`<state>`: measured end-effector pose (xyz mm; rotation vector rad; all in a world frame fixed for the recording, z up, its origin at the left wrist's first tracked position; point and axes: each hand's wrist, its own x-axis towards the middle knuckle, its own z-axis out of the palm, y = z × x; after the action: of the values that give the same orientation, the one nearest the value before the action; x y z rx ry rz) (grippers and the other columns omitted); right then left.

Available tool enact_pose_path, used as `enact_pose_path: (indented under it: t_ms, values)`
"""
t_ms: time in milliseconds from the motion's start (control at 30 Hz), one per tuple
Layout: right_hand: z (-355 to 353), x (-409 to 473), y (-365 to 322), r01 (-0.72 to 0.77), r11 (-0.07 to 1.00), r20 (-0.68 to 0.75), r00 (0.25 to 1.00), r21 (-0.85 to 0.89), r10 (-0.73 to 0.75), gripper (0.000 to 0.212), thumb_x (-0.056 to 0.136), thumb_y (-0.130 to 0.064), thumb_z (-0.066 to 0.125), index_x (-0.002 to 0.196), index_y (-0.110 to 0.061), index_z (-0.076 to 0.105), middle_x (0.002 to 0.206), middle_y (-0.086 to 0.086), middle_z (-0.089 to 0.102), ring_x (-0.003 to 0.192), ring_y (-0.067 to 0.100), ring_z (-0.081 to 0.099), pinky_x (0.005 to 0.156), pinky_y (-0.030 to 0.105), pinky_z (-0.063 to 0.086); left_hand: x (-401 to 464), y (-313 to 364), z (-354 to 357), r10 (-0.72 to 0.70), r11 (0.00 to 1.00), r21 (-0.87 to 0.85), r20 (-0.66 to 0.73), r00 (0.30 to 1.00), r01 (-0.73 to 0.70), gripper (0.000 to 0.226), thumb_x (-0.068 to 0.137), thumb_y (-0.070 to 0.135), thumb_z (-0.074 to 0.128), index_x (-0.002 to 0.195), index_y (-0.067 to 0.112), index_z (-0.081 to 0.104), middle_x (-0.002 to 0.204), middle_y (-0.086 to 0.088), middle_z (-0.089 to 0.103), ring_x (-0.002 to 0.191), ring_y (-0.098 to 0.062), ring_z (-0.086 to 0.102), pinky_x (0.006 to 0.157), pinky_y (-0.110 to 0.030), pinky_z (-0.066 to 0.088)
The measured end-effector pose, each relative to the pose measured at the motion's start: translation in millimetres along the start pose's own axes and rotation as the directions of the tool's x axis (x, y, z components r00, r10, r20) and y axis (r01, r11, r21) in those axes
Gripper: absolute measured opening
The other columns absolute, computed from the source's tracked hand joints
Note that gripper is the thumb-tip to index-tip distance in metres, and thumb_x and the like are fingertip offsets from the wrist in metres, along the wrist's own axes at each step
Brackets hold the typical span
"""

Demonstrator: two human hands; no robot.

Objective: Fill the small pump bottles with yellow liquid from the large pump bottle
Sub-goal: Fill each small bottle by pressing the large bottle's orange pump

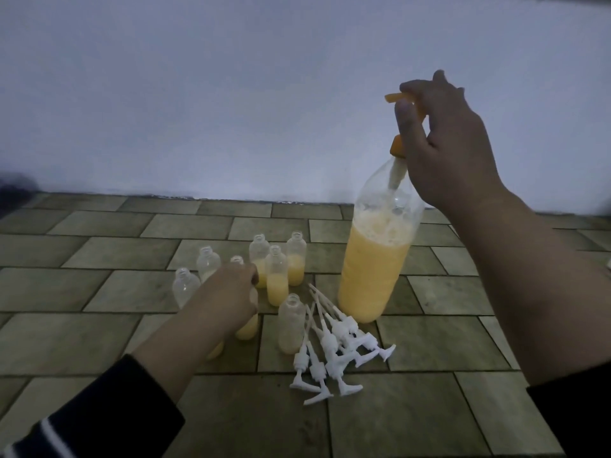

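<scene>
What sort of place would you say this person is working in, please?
Probably a tiled floor beside a plain pale wall, perhaps a home or an informal workspace, not a bench. The large pump bottle, the small bottles and the loose white pumps all stand or lie directly on the tiles.

- I can read no words, brands or numbers anywhere in front of me.
- The large pump bottle [373, 259] under my fingers is bare clear plastic with no label on the side I see.
- The small pump bottles [277, 279] carry no print either.
- The white pump heads [334, 355] lying on the floor show no markings I can make out.
</scene>
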<state>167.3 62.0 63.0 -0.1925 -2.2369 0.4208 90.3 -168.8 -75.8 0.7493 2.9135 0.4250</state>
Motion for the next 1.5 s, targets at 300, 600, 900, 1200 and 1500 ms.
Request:
enact_pose_path:
  t_ms: [300,600,900,1200,1500]
  values:
    - [-1,0,2,0.019,0.999,0.012,1.0,-0.039,-0.019,0.042,0.102,-0.036,0.031,0.133,-0.014,0.047,0.14,-0.001,0.047,0.144,0.017,0.016,0.11,0.018,0.006,-17,10,-11,0.218,0.975,-0.038,-0.051,0.975,-0.22,0.062,0.077,0.03,0.073,0.13,0.03,0.041,0.133,0.011,0.04,0.118,-0.009,0.039,0.086,-0.02,0.034]
    - [-10,-6,-7,0.0,0.998,0.072,0.997,-0.07,0.005,0.047,0.1,-0.043,0.034,0.14,-0.019,0.039,0.153,0.001,0.029,0.144,0.014,0.007,0.099,0.014,0.011,-28,34,26,0.167,0.971,-0.18,0.023,0.986,-0.16,0.061,0.087,0.026,0.063,0.136,0.022,0.028,0.133,0.002,0.042,0.116,-0.012,0.045,0.082,-0.018,0.034]
    - [-6,-4,-2,0.042,0.994,0.052,0.998,-0.104,-0.037,0.052,0.099,-0.046,0.031,0.141,-0.015,0.036,0.15,-0.002,0.035,0.145,0.014,0.007,0.113,0.023,0.006,-32,25,59,0.035,0.91,-0.41,-0.08,0.996,-0.065,0.035,0.088,0.028,0.061,0.118,0.024,0.043,0.112,0.007,0.052,0.092,-0.004,0.048,0.069,-0.014,0.039]
    - [-15,2,1,0.088,0.981,0.131,0.989,-0.171,-0.066,0.06,0.099,-0.051,0.024,0.147,-0.016,0.03,0.157,0.0,0.021,0.146,0.013,0.001,0.114,0.024,-0.003,-19,61,-62,0.053,0.71,-0.592,-0.496,0.867,-0.382,0.032,0.079,0.041,0.066,0.106,0.032,0.051,0.091,0.016,0.059,0.081,0.001,0.06,0.064,-0.018,0.054]
    - [-24,6,14,0.095,0.994,0.174,0.981,-0.058,-0.084,0.059,0.098,-0.05,0.013,0.141,-0.02,0.04,0.147,0.0,0.041,0.144,0.011,0.015,0.115,0.023,0.007,49,98,-101,0.193,0.733,-0.491,-0.514,0.836,-0.471,0.042,0.079,0.03,0.07,0.119,0.028,0.056,0.108,0.005,0.062,0.093,-0.012,0.057,0.074,-0.017,0.044]
